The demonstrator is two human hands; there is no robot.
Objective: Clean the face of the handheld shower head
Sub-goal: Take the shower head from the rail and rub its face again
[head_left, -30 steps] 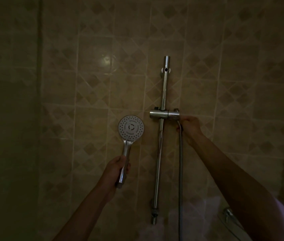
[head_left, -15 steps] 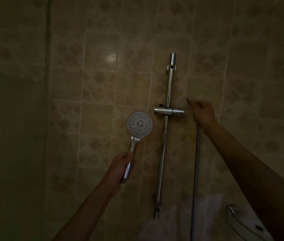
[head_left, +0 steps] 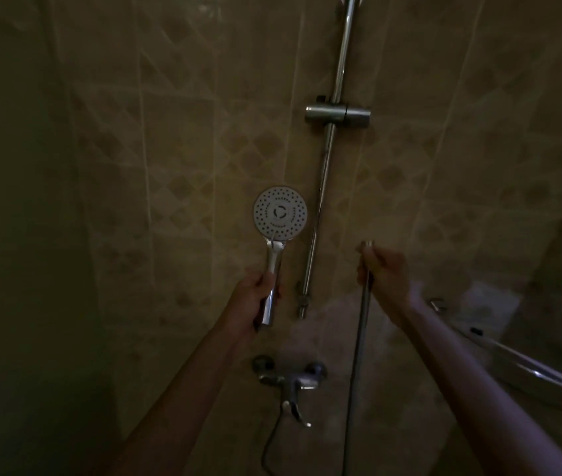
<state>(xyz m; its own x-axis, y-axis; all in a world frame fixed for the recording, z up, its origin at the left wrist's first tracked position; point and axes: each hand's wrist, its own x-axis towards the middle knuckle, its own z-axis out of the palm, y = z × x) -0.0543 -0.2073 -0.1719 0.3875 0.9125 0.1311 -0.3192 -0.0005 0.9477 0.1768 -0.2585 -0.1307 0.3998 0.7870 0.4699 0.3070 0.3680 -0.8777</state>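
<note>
The left hand (head_left: 255, 293) curls round the chrome handle of the shower head (head_left: 280, 211), whose round face stands upright at its twelve o'clock (nozzles turned toward the camera). At three o'clock, well apart, the right hand (head_left: 384, 271) grips the loose hose (head_left: 358, 338) near its end fitting.

Two bare forearms reached in from the near edge, no sleeves, watch or bracelet showing. The left hand (head_left: 255, 293) and right hand (head_left: 387, 273) wore no gloves or visible rings; dim light hid finer detail.
</note>
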